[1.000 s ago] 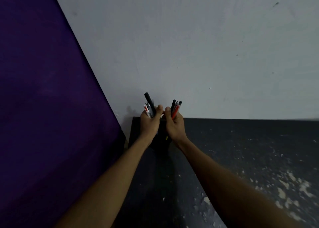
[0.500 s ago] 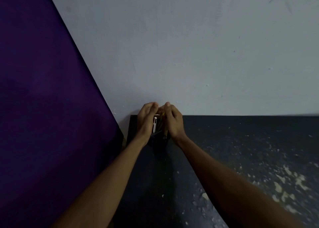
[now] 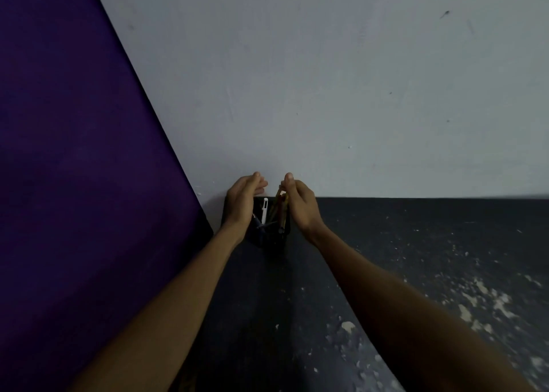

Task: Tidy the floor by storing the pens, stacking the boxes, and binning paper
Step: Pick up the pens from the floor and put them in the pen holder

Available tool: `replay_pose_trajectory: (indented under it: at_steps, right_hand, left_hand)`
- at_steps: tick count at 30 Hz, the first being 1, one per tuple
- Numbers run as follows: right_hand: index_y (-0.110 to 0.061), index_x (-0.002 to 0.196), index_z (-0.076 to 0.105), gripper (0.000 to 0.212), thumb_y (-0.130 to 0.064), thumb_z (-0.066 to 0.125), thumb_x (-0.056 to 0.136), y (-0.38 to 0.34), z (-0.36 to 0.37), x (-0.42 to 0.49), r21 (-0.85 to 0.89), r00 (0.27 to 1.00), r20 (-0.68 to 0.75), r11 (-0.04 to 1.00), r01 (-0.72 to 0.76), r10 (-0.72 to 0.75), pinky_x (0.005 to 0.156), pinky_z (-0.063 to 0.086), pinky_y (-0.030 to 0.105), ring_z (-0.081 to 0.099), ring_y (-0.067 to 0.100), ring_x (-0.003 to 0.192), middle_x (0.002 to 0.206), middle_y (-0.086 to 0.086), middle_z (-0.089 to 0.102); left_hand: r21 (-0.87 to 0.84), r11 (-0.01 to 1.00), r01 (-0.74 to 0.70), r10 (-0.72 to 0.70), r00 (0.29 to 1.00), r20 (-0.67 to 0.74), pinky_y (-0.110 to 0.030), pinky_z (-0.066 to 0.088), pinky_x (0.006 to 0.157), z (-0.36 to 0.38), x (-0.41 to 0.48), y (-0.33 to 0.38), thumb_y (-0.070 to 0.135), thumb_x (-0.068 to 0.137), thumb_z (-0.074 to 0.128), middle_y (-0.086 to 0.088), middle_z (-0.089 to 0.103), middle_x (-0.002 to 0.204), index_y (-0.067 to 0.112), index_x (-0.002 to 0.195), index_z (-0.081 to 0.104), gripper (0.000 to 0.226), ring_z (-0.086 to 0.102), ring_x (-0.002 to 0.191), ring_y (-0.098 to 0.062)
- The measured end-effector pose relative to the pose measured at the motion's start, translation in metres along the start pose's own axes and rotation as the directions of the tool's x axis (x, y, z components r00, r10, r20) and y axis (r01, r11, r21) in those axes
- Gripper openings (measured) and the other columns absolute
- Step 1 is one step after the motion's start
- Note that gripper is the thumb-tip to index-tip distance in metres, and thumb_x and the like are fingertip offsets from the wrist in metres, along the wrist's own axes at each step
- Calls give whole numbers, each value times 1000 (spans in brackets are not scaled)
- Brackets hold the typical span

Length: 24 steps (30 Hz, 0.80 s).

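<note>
A black pen holder (image 3: 271, 237) stands on the dark floor against the wall, in the corner. A white pen (image 3: 264, 211) and several darker, red and yellowish pens (image 3: 281, 212) stand in it. My left hand (image 3: 242, 201) hovers at the holder's left side, fingers straight and relaxed, holding nothing. On the holder's right, my right hand (image 3: 303, 207) has loosely curved fingers right beside the coloured pens. Whether it touches them is unclear. No boxes or paper are in view.
A purple panel (image 3: 83, 183) slopes down the left side to the floor beside the holder. A pale wall (image 3: 356, 94) closes off the back. The dark floor (image 3: 430, 258) stretches to the right, flecked with pale paint spots.
A second ago both hands gripped bunches of pens above the holder. They lowered the pens into it, and the hands have now let go and spread apart.
</note>
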State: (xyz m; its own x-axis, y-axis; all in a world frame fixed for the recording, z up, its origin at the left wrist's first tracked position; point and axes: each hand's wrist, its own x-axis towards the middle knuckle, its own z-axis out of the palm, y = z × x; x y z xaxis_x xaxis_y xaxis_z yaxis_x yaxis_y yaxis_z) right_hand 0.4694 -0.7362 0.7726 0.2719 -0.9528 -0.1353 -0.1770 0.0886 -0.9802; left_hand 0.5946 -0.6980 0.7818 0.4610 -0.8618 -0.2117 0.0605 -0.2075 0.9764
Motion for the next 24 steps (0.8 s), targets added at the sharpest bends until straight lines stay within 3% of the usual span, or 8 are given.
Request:
replay_pose_trajectory:
  at_steps: [4,7,9,13,17,24]
  right_hand:
    - [-12,101,62,39,-47,45,96,-1,-15,-6,-100,1000,17,995,2,0,65,42,9,57,-2,79,94,-6,63]
    - [-12,113,61,45,-51,50,92,-5,-29,-12,-179,999,34,984,12,-6,83,48,21,59,10,99,115,0,63]
    - [-13,122,58,53,-55,52,90,-11,-39,-18,-235,999,53,972,18,-5,90,46,28,57,14,108,126,2,60]
    - [-13,131,51,61,-57,52,89,-33,-58,-36,-313,995,98,948,49,-19,94,44,32,53,22,118,137,3,52]
    - [-14,135,47,62,-55,52,89,-54,-74,-60,-447,985,158,885,127,-62,98,41,33,48,22,125,141,5,48]
    - [-12,137,43,66,-57,51,89,-76,-108,-114,-670,972,229,715,200,-57,101,42,39,50,27,125,141,10,48]
  left_hand:
    - [37,999,-40,41,999,-17,-24,47,82,-4,-9,13,24,90,55,-9,68,104,17,90,65,12,63,103,-23]
    - [111,992,-55,57,998,-15,-20,46,78,-6,-18,25,21,88,59,-2,67,99,17,93,65,9,61,99,-19]
    - [175,981,-79,81,997,-2,-21,46,83,-8,-27,32,21,87,60,2,66,98,21,94,65,8,61,101,-17]
    - [312,945,-98,94,995,30,-25,45,94,-11,-51,45,24,86,63,-3,63,117,18,112,62,27,58,109,-17]
    - [453,886,-99,70,994,81,-28,37,103,-12,-81,58,30,87,63,-1,46,142,20,138,41,57,45,127,-18]
    - [562,811,-163,72,981,182,-35,37,107,-18,-133,73,32,86,63,-3,41,145,19,141,35,64,40,131,-23]
